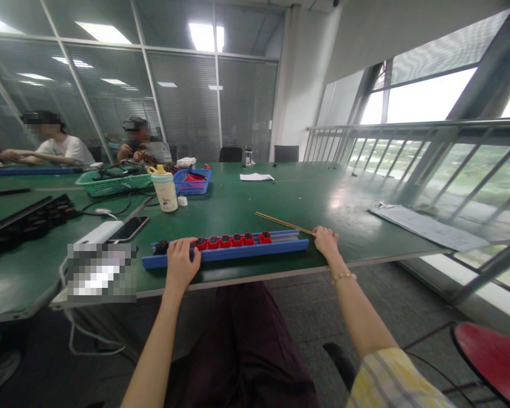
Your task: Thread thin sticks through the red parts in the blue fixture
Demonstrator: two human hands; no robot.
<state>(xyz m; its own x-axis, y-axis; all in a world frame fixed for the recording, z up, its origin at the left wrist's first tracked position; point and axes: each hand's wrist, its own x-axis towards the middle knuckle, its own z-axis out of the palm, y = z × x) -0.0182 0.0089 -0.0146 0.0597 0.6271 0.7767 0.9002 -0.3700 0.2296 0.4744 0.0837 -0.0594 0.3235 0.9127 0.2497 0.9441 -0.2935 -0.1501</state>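
My left hand [182, 263] lies over the left part of a long blue plastic tray [225, 253], its fingers curled on the tray's front wall. Several red blocks [232, 241] sit in a row along the tray, with a small black object [160, 247] at its left end. My right hand [326, 241] rests at the green table's front edge, to the right of the tray. The end of a thin brass-coloured rod [284, 223] meets its fingers, though I cannot tell whether they grip it.
A white-capped bottle [165, 190], a smartphone [128, 229], a white power bank [94, 232], a green basket [114, 183] and a blue basket [192, 182] stand beyond and left. Printed sheets [425, 226] lie at right. Two co-workers [138, 141] sit far left.
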